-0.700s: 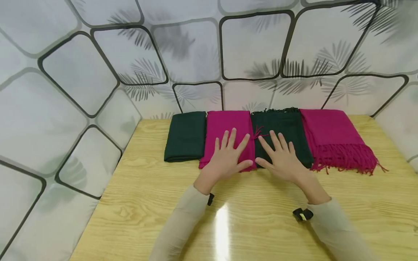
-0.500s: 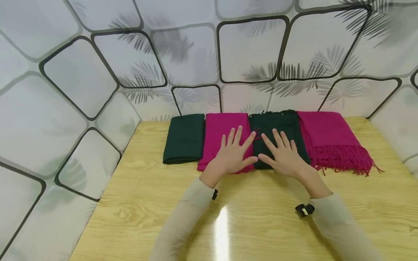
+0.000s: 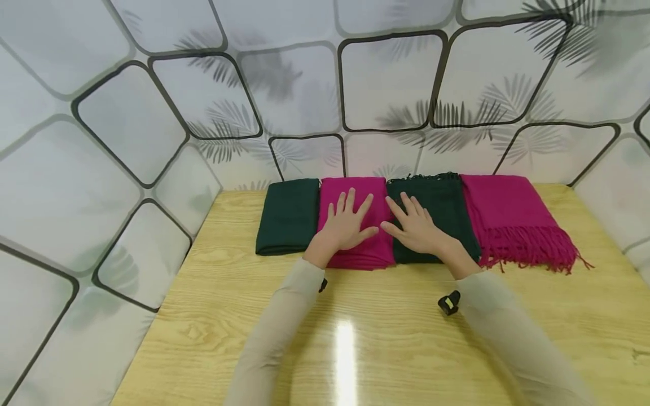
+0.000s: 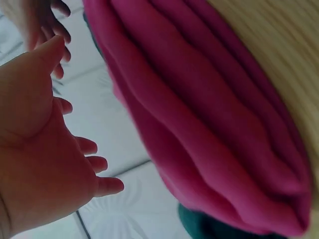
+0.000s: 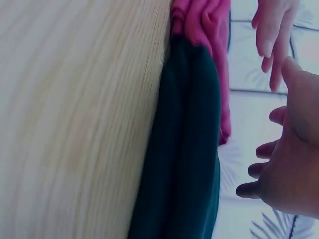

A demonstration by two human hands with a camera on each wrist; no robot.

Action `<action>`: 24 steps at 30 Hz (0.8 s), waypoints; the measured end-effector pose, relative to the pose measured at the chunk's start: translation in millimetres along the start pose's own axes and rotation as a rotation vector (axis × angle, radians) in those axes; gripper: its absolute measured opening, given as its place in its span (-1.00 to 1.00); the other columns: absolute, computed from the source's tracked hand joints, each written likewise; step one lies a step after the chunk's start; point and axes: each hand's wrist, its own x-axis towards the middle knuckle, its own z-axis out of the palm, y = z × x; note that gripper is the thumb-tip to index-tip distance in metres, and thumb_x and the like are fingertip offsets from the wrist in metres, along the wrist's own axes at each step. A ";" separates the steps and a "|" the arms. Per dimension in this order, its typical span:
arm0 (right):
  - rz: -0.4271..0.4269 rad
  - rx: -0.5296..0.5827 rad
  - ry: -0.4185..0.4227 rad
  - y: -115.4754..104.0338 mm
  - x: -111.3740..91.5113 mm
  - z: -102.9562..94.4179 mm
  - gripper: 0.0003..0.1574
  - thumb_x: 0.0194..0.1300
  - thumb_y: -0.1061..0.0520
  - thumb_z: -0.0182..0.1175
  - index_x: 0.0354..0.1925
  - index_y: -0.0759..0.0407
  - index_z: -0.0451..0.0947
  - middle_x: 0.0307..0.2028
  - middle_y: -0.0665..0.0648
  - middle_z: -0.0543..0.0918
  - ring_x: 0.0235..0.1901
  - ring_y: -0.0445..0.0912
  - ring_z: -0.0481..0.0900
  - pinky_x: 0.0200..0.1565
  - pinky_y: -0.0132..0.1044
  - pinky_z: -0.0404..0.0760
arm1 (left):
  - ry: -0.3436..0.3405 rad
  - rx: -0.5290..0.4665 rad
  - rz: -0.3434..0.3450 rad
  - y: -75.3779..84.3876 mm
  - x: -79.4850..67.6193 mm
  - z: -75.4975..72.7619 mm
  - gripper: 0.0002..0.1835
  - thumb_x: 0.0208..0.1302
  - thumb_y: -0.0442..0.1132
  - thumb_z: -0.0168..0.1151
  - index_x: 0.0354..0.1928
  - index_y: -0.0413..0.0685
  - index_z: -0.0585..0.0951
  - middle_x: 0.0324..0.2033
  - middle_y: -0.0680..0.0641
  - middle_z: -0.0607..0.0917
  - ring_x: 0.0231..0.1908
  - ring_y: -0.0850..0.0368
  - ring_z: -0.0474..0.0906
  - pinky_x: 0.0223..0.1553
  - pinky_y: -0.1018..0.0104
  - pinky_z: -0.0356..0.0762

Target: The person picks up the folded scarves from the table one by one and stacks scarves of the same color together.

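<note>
Four folded fringed cloths, like scarves, would be one row; from the left they run dark green (image 3: 288,217), magenta (image 3: 358,256), dark green (image 3: 442,211) and magenta (image 3: 508,203). My left hand (image 3: 342,225) is held palm down over the left magenta scarf, fingers spread. Over the right green scarf is my right hand (image 3: 418,228), also with spread fingers, its thumb near the left thumb. Both wrist views show a gap between palm and cloth. In the left wrist view, the magenta scarf (image 4: 199,109) shows several thick folded layers. Neither hand holds anything.
The scarves lie along the back of a light wooden table (image 3: 396,338). Behind and to the left hangs a pale curtain (image 3: 289,84) with dark outlines and leaf prints. Long magenta fringe (image 3: 533,245) spreads from the rightmost scarf onto the wood.
Both hands have shifted to the left, still spread over the scarves. The small magenta fringe strands between the middle scarves no longer show. The scarves stay in their row.
</note>
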 end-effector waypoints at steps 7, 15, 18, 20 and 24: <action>0.003 0.118 -0.002 -11.7 35.2 20.6 -0.04 0.53 -0.21 -0.09 0.58 0.23 -0.20 0.52 0.49 -0.30 0.47 0.46 -0.35 0.35 0.45 -0.19 | 0.007 -0.104 -0.062 -28.9 5.2 6.6 -0.06 0.41 0.28 0.00 0.60 0.18 -0.22 0.56 -0.25 -0.27 0.53 -0.29 -0.32 0.44 -0.25 -0.07; 0.081 0.223 0.012 -15.6 58.3 34.9 -0.02 0.55 -0.21 -0.12 0.58 0.23 -0.30 0.51 0.49 -0.38 0.47 0.46 -0.38 0.36 0.42 -0.17 | -0.010 -0.177 -0.091 -48.2 9.6 16.4 -0.09 0.43 0.23 0.00 0.60 0.12 -0.19 0.55 -0.29 -0.30 0.52 -0.34 -0.32 0.46 -0.13 -0.03; 0.095 0.222 0.002 -18.5 62.6 39.5 -0.01 0.54 -0.22 -0.12 0.58 0.24 -0.30 0.51 0.50 -0.37 0.47 0.45 -0.37 0.36 0.43 -0.19 | -0.012 -0.184 -0.081 -50.0 11.2 20.4 -0.10 0.44 0.23 0.00 0.60 0.10 -0.18 0.55 -0.30 -0.29 0.51 -0.36 -0.31 0.46 -0.13 -0.03; 0.095 0.223 0.000 -20.5 64.6 42.2 0.00 0.53 -0.22 -0.11 0.57 0.26 -0.28 0.51 0.50 -0.35 0.48 0.44 -0.37 0.37 0.42 -0.20 | -0.012 -0.183 -0.079 -50.1 12.2 21.9 -0.10 0.43 0.22 0.01 0.60 0.09 -0.15 0.55 -0.31 -0.28 0.51 -0.37 -0.31 0.46 -0.14 -0.04; 0.076 0.216 0.022 -21.9 67.5 47.7 0.03 0.49 -0.18 -0.01 0.56 0.32 -0.24 0.49 0.56 -0.30 0.47 0.48 -0.30 0.37 0.41 -0.16 | -0.019 -0.153 -0.086 -49.5 14.0 25.0 -0.10 0.42 0.22 0.02 0.60 0.08 -0.12 0.55 -0.31 -0.26 0.51 -0.37 -0.32 0.47 -0.15 -0.08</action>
